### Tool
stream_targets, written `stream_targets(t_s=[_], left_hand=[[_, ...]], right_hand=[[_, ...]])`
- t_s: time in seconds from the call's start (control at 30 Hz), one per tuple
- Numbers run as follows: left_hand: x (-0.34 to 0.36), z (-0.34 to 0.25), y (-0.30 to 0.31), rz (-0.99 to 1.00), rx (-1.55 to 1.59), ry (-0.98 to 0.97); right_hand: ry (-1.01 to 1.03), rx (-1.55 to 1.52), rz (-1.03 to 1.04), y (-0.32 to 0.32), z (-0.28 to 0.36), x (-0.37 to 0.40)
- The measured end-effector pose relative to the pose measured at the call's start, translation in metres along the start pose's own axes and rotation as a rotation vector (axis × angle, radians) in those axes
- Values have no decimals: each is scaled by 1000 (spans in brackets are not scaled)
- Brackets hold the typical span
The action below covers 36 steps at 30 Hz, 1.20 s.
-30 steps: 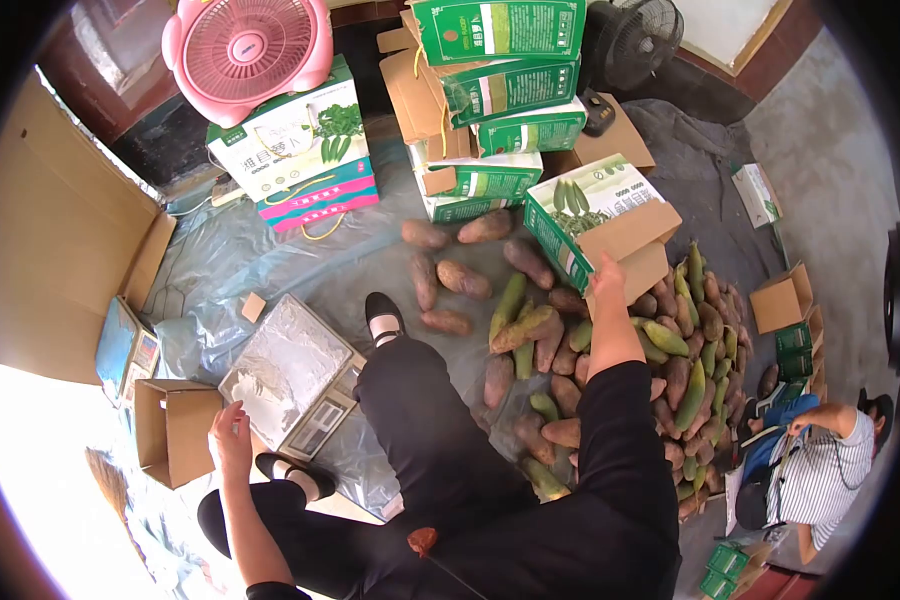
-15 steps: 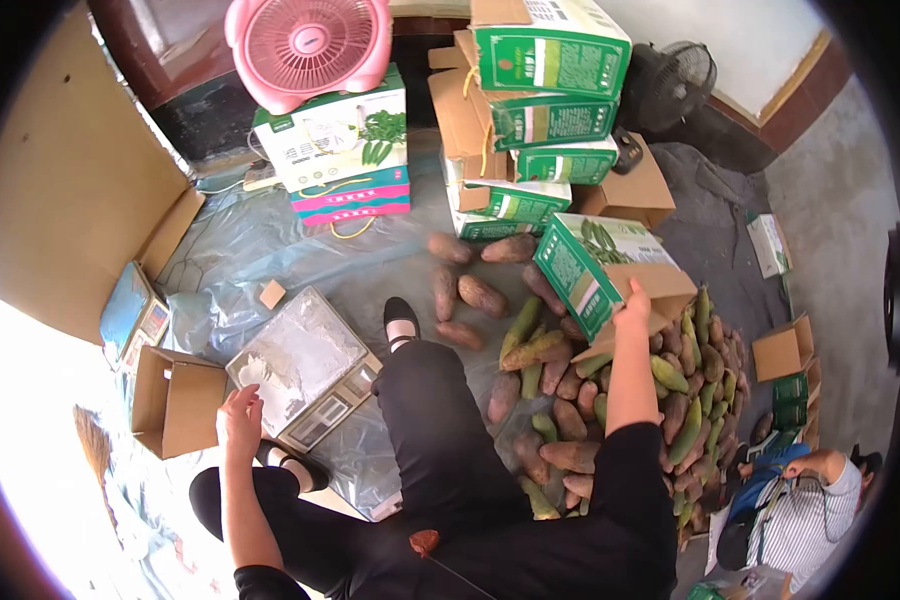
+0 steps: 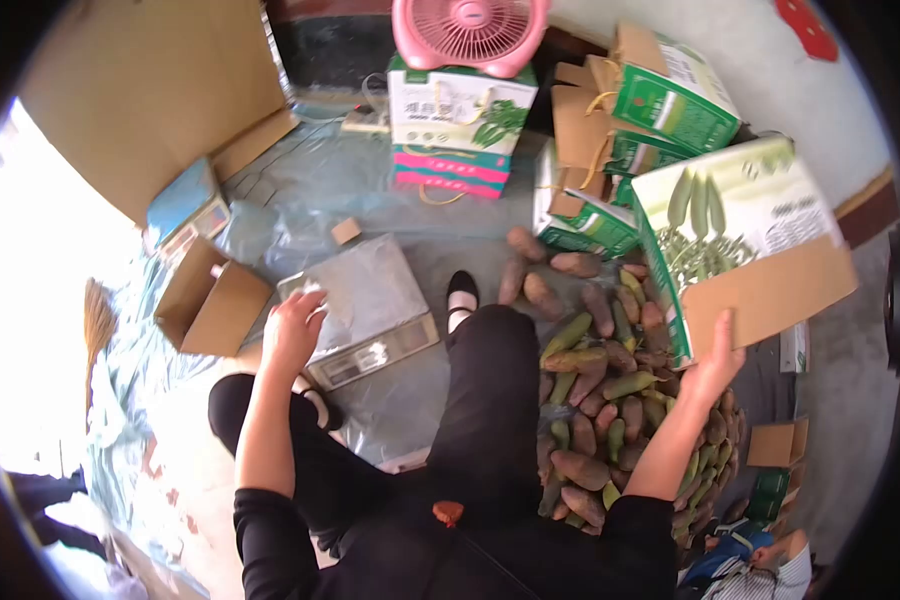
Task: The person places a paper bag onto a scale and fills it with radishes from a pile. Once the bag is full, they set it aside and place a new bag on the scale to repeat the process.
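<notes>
My right hand [image 3: 715,368] grips the brown flap of a green-and-white carton [image 3: 740,215] printed with long green radishes, thumb on the near side of the cardboard. The carton is tilted, held above the right part of the heap. Below it lie many reddish-brown and green radish-like roots [image 3: 580,468], beside my right leg. My left hand [image 3: 295,328] is at the left edge of a flat scale [image 3: 380,290], its fingers loosely bent and apart, with nothing in them. The scale's metal plate carries whitish smears.
An open brown box [image 3: 225,315] stands left of the scale. A pink fan [image 3: 470,35] sits on stacked cartons [image 3: 460,120] at the back. More green cartons [image 3: 670,105] are piled back right. A second scale [image 3: 185,205] and a broom [image 3: 98,320] are left. A person [image 3: 770,565] is lower right.
My right hand has lifted the carton up and to the right, turning its printed white face toward me. My left hand stays by the scale. The whole view has swung.
</notes>
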<state>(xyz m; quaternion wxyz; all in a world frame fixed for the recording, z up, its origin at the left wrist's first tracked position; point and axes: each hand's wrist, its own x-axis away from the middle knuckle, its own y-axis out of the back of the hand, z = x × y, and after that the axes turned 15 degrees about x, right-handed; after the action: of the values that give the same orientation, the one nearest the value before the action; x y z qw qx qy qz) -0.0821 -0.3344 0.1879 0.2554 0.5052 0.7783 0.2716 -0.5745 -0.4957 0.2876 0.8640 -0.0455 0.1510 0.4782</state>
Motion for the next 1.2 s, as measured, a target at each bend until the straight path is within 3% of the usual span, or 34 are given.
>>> stream_targets(t_s=[0.23, 0.43, 0.5, 0.57, 0.63, 0.77, 0.9, 1.03, 1.13, 1.2], left_hand=[[6, -6, 12, -29, 83, -26], [11, -12, 19, -41, 133, -54], [13, -19, 21, -32, 181, -82], [15, -22, 20, -60, 191, -157], [16, -22, 20, -81, 141, -347], [18, -29, 21, -131, 155, -387], [9, -32, 23, -228, 115, -443], [4, -17, 14, -153, -24, -228], [5, -1, 2, 60, -183, 49], [8, 3, -5, 153, -185, 103]], right_hand=[[338, 239, 343, -75, 74, 32], [704, 438, 890, -170, 80, 60], [1070, 674, 920, -197, 62, 70], [1245, 684, 973, -221, 42, 89], [1267, 672, 1092, -242, 19, 102], [1319, 648, 1338, -270, -17, 123], [1352, 591, 1442, -293, -40, 137], [1441, 658, 1544, -310, -54, 149], [1430, 538, 1417, -311, -73, 149], [1399, 406, 1284, -306, -74, 138]])
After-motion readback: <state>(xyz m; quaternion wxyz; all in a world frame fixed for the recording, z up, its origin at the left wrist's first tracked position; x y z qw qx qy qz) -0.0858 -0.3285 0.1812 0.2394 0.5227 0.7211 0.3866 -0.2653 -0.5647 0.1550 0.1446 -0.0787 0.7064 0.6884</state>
